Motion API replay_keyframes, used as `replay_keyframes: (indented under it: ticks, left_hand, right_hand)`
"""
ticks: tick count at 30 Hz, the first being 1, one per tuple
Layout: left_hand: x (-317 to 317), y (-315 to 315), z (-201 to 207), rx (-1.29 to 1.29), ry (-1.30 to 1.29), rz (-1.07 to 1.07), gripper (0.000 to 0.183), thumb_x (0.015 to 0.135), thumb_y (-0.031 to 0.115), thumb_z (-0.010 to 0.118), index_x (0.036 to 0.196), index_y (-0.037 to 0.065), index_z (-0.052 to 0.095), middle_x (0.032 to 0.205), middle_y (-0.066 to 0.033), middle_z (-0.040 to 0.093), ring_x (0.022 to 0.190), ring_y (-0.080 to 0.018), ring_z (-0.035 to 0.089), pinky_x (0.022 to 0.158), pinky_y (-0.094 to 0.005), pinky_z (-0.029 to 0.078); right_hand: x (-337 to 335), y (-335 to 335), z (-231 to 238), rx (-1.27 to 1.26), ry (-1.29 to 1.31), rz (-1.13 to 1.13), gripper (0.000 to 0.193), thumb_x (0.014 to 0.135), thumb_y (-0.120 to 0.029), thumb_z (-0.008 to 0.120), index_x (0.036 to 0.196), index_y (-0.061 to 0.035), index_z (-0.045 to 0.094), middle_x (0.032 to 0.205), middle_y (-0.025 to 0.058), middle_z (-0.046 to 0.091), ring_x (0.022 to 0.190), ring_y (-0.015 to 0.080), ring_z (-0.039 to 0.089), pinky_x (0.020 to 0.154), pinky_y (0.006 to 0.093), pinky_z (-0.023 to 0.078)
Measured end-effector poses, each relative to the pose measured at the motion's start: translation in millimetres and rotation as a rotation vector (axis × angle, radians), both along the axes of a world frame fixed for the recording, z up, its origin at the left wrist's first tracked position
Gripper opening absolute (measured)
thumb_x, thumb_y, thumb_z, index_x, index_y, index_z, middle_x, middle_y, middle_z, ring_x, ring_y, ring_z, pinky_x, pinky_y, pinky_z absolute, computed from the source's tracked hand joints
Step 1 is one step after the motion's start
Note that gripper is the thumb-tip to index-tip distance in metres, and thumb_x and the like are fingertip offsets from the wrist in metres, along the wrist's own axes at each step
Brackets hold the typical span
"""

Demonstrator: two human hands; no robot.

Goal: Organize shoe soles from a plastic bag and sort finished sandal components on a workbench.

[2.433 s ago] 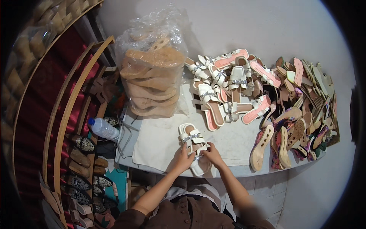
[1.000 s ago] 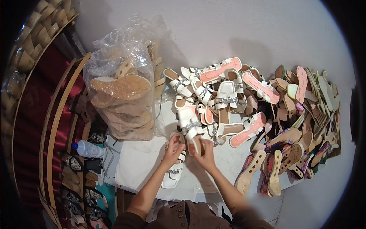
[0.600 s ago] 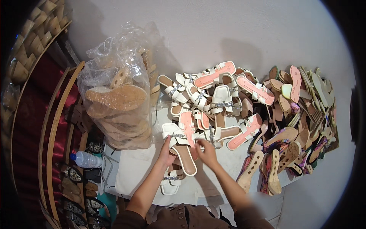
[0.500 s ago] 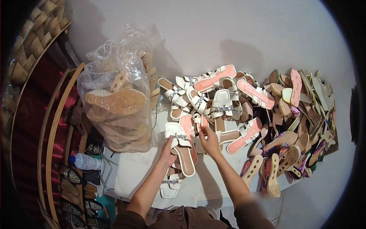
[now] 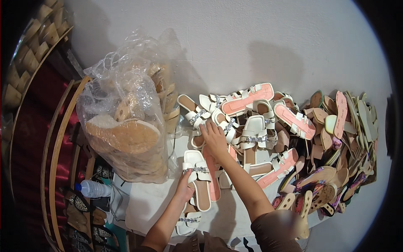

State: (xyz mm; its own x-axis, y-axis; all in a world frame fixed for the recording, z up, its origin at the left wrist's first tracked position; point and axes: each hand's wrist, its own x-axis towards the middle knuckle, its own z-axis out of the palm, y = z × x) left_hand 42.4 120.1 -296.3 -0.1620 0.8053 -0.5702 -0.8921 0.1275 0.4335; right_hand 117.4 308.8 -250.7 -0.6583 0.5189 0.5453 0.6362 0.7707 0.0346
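Table (image 5: 151, 208), pale top, spans middle and lower centre of frame. Left of centre: clear plastic bag (image 5: 134, 84) standing on it, packed with tan wedge soles (image 5: 128, 136). Centre: heap of white sandals (image 5: 254, 126), jewelled straps (image 5: 254, 139), several pieces with pink faces (image 5: 249, 101). Right side: heap of loose soles (image 5: 340, 113), mixed colours, overlapping. Lower right, near front edge: pieces with round holes (image 5: 286, 202). Lower centre: I note one white slipper (image 5: 194, 216), partly hidden.
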Motion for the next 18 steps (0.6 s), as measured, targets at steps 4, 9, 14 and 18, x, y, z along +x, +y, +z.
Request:
replay_keyframes:
  ticks: [4, 9, 14, 18]
  left_hand:
    - [-0.5, -0.7, 2.3, 0.010, -0.077, 0.003, 0.039, 0.089, 0.029, 0.049, 0.120, 0.007, 0.043, 0.115, -0.0108, 0.053, 0.104, -0.0245, 0.053, 0.091, -0.0411, 0.042]
    - [-2.6, -7.7, 1.8, 0.035, -0.043, 0.015, 0.054, 0.091, 0.046, 0.032, 0.127, 0.006, 0.038, 0.125, -0.0130, 0.047, 0.115, -0.0287, 0.045, 0.097, -0.0466, 0.035]
    - [-2.7, -7.7, 19.5, 0.130, -0.152, 0.013, 0.054, 0.091, 0.047, 0.030, 0.126, 0.007, 0.038, 0.123, -0.0116, 0.048, 0.115, -0.0289, 0.044, 0.100, -0.0471, 0.032]
    - [-2.7, -0.7, 30.7, 0.105, -0.138, -0.027, 0.052, 0.091, 0.047, 0.031, 0.125, 0.008, 0.040, 0.123, -0.0111, 0.048, 0.115, -0.0290, 0.044, 0.099, -0.0478, 0.031]
  right_hand:
    - [0.1, 20.0, -8.3, 0.068, -0.104, -0.049, 0.037, 0.075, -0.010, 0.050, 0.112, -0.0087, 0.053, 0.110, 0.0118, 0.056, 0.107, 0.0215, 0.048, 0.087, 0.0371, 0.036]
    - [20.3, -17.7, 35.2, -0.428, 0.351, 0.004, 0.030, 0.076, -0.003, 0.054, 0.106, -0.0050, 0.056, 0.086, 0.0153, 0.062, 0.077, 0.0277, 0.059, 0.076, 0.0351, 0.042]
    - [96.4, -91.1, 38.6, -0.701, 0.802, -0.035, 0.024, 0.082, 0.000, 0.051, 0.105, -0.0019, 0.056, 0.083, 0.0141, 0.061, 0.067, 0.0225, 0.057, 0.060, 0.0295, 0.044]
    - [147.1, -142.5, 31.7, -0.673, 0.712, -0.007, 0.033, 0.075, 0.010, 0.050, 0.105, -0.0024, 0.056, 0.096, 0.0147, 0.061, 0.086, 0.0267, 0.060, 0.075, 0.0315, 0.046]
